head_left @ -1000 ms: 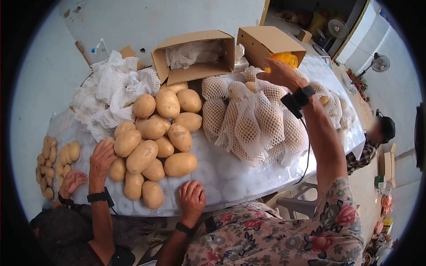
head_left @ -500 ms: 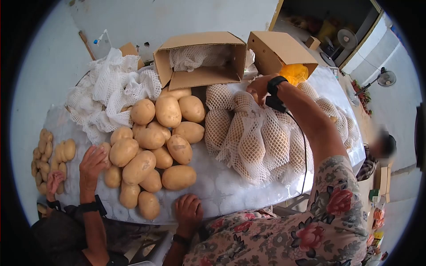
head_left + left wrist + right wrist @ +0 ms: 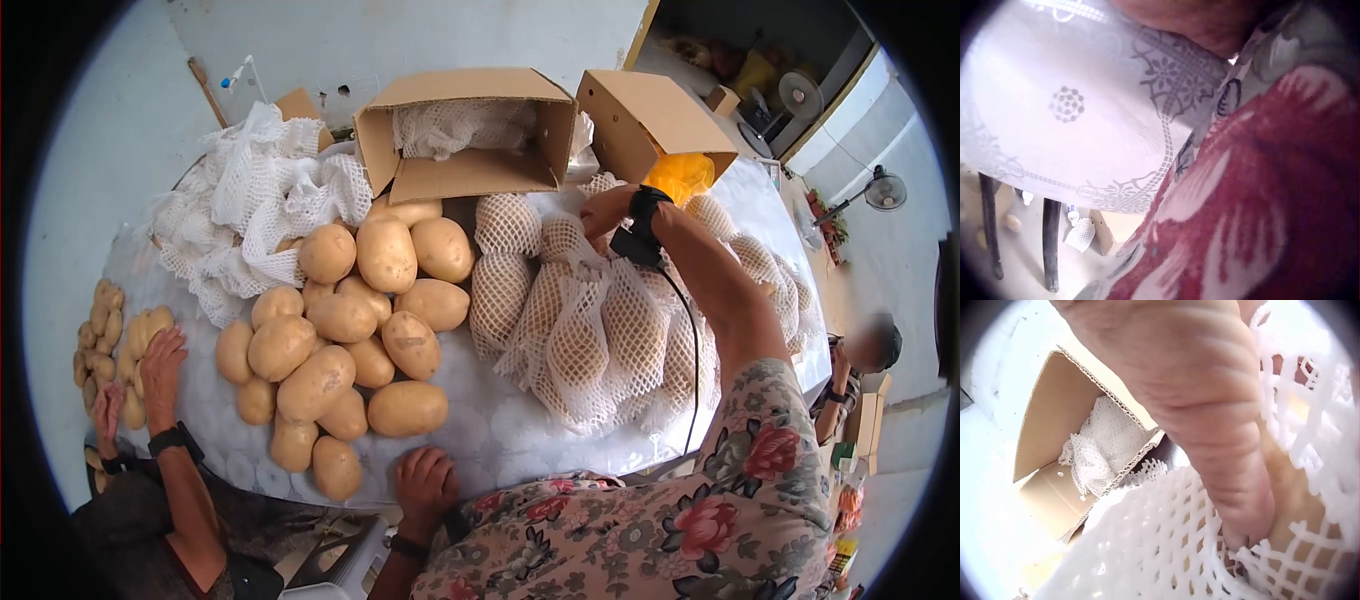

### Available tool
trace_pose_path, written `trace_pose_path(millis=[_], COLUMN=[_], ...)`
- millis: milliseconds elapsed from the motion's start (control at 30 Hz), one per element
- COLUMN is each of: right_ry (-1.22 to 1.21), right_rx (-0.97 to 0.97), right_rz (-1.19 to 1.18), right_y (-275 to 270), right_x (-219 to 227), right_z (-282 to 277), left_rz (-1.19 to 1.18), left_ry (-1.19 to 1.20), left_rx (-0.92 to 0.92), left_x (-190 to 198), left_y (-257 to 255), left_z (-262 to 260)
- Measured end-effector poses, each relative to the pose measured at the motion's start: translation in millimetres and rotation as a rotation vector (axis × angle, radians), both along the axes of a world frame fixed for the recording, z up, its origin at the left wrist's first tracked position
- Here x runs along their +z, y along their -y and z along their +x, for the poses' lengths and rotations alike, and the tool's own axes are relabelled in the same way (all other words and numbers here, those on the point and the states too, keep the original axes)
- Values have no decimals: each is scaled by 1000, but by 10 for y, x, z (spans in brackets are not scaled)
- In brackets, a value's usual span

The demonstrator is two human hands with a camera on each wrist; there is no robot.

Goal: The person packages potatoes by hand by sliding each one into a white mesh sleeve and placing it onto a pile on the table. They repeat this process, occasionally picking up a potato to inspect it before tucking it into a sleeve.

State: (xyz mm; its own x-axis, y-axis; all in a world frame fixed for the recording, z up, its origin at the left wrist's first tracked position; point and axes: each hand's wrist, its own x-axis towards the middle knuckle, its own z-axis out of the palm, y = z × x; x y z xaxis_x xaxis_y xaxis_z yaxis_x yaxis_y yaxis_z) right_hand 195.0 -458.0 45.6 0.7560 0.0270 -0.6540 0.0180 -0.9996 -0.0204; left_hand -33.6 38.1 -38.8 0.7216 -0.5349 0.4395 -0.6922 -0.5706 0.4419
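Observation:
My right hand (image 3: 603,212) grips a potato (image 3: 1290,481) in a white foam net sleeve at the back of the netted pile. In the right wrist view, the thumb (image 3: 1244,512) presses at the sleeve's edge, bare potato skin shows beside it, and the other fingers are mostly hidden behind the netting. Around it lie several potatoes in foam nets (image 3: 578,345). My left hand (image 3: 426,485) rests on the table's near edge, fingers loosely bent, holding nothing. Left of centre, a heap of bare potatoes (image 3: 315,380) lies on the patterned tablecloth (image 3: 1104,144).
Loose white foam nets (image 3: 250,200) are heaped at the back left. A cardboard box (image 3: 470,185) with nets inside lies on its side at the back; another box (image 3: 655,115) stands right of it beside a yellow mesh bag (image 3: 680,175). Another person's hand (image 3: 162,375) touches smaller potatoes at far left.
My right hand has come down from above the netted pile onto a netted potato. My left hand stays on the table edge. The other person's hand has moved left, away from the bare potatoes.

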Motion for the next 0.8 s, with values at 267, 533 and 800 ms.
trace_pose_path(millis=[267, 533, 800], right_ry=[77, 71, 183], right_rx=[-130, -195, -322], right_rz=[114, 234, 470], right_y=[32, -35, -68], right_x=[161, 253, 390], right_z=[-137, -301, -531], left_rz=[14, 22, 26], left_ry=[17, 21, 34], left_rx=[1, -6, -7], left_x=[20, 28, 5], left_y=[11, 11, -3], left_z=[-8, -1, -2])
